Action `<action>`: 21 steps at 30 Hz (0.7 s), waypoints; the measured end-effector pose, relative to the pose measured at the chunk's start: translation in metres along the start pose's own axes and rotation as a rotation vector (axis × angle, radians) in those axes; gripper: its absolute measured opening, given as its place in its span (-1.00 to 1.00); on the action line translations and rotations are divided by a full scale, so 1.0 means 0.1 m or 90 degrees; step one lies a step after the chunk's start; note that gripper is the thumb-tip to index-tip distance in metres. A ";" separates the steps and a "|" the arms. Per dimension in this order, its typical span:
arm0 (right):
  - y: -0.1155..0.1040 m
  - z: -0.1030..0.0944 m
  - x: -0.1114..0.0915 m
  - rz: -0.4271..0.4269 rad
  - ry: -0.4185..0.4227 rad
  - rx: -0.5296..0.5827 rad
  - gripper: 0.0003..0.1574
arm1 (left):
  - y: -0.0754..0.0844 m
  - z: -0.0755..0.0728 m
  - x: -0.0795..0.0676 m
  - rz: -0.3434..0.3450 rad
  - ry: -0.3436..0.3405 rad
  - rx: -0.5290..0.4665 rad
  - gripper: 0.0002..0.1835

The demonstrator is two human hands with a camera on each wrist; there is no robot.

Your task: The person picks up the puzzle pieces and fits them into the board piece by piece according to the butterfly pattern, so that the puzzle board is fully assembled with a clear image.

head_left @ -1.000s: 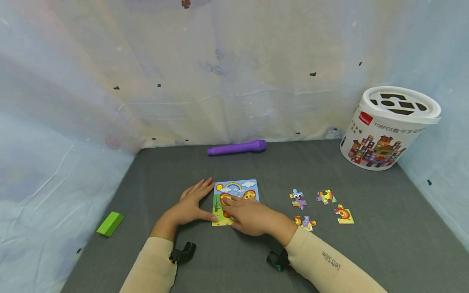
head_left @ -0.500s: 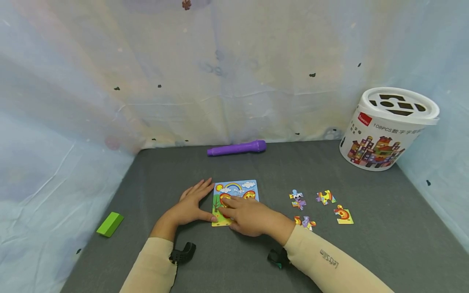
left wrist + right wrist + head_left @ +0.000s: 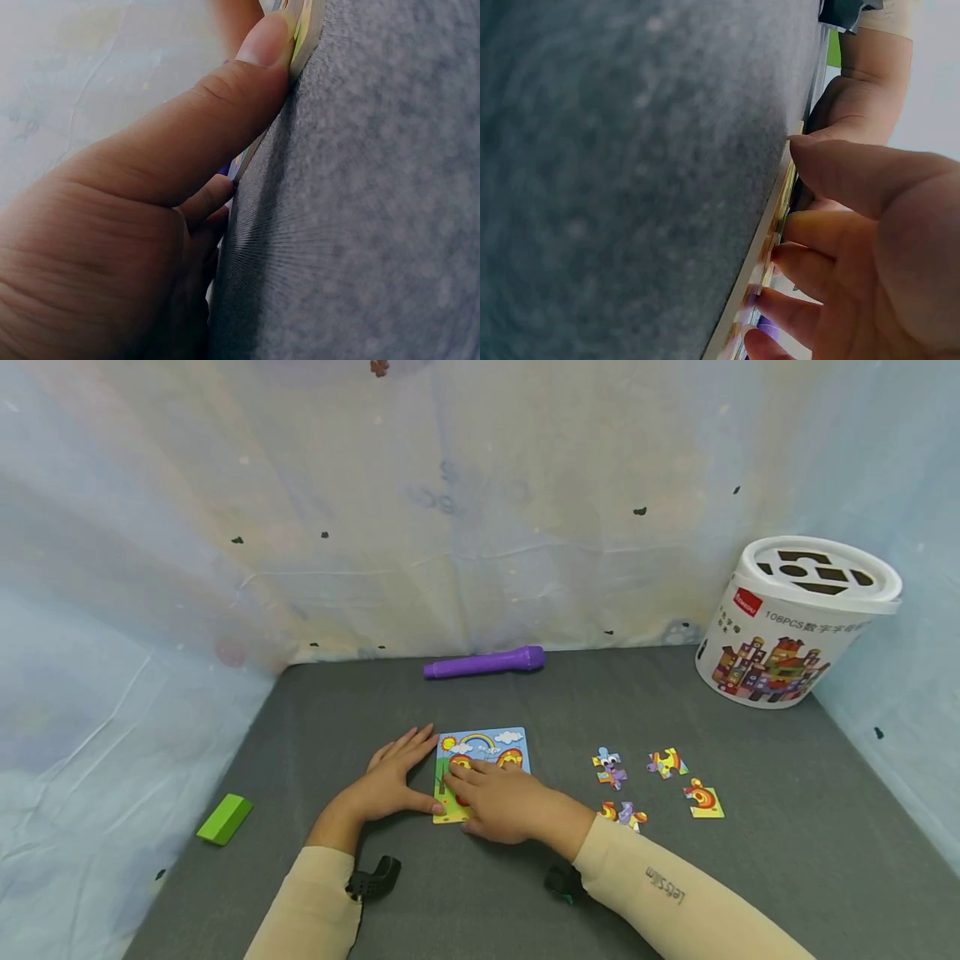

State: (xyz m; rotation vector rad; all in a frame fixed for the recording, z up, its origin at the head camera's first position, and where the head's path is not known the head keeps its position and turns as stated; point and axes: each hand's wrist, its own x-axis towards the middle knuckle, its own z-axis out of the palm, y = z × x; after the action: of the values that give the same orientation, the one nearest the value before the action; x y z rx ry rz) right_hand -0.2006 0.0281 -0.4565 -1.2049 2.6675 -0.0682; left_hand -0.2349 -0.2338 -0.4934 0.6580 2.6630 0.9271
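Note:
A square jigsaw puzzle board [image 3: 491, 740] with a sun, a rainbow and clouds lies flat on the grey table. My left hand [image 3: 387, 787] is spread along its left side, the thumb [image 3: 266, 45] on the lower left corner and fingertips at the upper left edge. Over the middle and lower right of the board lies my right hand [image 3: 510, 802], its fairly straight fingers [image 3: 791, 311] touching the picture and hiding much of it. To the right are several loose puzzle pieces: one with eyes [image 3: 610, 768], a yellow one [image 3: 667, 763], a corner one [image 3: 703, 799] and one partly behind my right wrist [image 3: 628, 817].
A purple toy microphone [image 3: 484, 662] lies at the table's back edge. At the back right stands a white lidded bucket [image 3: 795, 618]. A green block [image 3: 226, 819] is at the left edge. Printed cloth [image 3: 450, 510] hangs behind and at both sides.
My right hand has shifted slightly left over the board, its fingertips sliding across the picture. The left hand and the loose pieces have stayed in place.

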 end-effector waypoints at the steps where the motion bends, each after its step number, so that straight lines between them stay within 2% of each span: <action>1: -0.01 0.01 0.00 0.007 -0.007 -0.008 -0.09 | 0.00 0.00 0.00 -0.001 0.000 0.001 0.33; 5: -0.01 0.02 -0.02 0.015 -0.014 -0.009 -0.12 | 0.02 -0.01 0.02 0.000 -0.001 0.000 0.33; 12: 0.03 0.04 -0.03 0.002 -0.008 0.074 -0.11 | 0.00 0.00 0.02 -0.002 0.000 0.003 0.33; 15: 0.08 0.04 -0.03 -0.013 0.015 0.155 -0.16 | -0.02 0.01 0.01 -0.004 0.001 0.008 0.34; 21: 0.22 -0.02 -0.10 -0.064 0.104 0.352 -0.32 | -0.04 0.01 0.01 -0.003 0.006 0.009 0.35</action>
State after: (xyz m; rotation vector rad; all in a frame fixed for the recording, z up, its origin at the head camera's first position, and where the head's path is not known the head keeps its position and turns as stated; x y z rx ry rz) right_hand -0.2104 0.0503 -0.4560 -1.1719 2.4548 -0.8894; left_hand -0.2367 -0.2352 -0.4969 0.6524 2.6800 0.9129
